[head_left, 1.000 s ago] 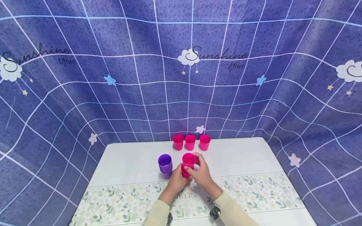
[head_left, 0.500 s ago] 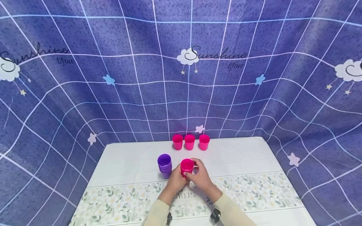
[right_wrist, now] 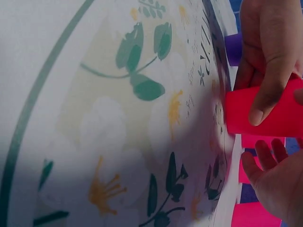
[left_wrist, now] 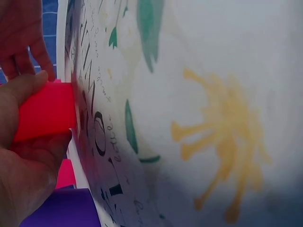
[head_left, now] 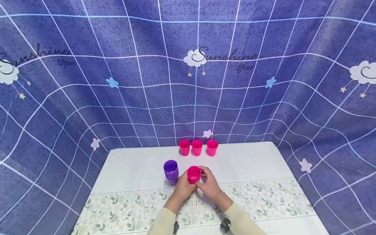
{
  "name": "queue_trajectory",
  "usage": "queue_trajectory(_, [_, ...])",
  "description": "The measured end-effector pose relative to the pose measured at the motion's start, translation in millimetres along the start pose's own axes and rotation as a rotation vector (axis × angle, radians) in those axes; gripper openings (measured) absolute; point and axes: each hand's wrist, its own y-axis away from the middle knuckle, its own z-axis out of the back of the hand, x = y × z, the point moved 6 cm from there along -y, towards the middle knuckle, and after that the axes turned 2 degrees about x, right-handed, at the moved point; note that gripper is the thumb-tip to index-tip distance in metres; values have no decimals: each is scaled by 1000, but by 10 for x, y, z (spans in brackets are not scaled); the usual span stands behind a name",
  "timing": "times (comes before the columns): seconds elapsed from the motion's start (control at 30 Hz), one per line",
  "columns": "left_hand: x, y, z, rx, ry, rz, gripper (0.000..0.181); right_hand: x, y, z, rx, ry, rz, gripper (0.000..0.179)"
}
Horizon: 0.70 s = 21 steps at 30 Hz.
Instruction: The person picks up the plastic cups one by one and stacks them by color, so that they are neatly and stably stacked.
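Observation:
My left hand (head_left: pixel 183 187) grips a pink cup (head_left: pixel 194 175) that stands upright on the table, its thumb and fingers around the side. Another pink cup was put down into it, so the two look nested. Around the right side of the cup, my right hand (head_left: pixel 209 183) has its fingers loosely spread, and in the right wrist view these fingers (right_wrist: pixel 269 158) are apart from the cup wall. Its thumb is close to or touching the cup. Left of my left hand stands a stack of several purple cups (head_left: pixel 171 172), mouths up.
Three pink cups stand upright in a row at the back, the left one (head_left: pixel 184 148), the middle one (head_left: pixel 197 148) and the right one (head_left: pixel 212 148). A white cloth with a flower band covers the table (head_left: pixel 132 166). A blue grid-patterned curtain (head_left: pixel 147 98) surrounds it.
My right hand has lowered the upper pink cup into the one in my left hand, and its fingers have loosened. The purple stack and the back row have not moved.

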Motion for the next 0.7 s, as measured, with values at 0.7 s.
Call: queue_trajectory(0.7, [51,-8,-6,11,34,76,66,-201,-389,480,-303,-24,-117,62])
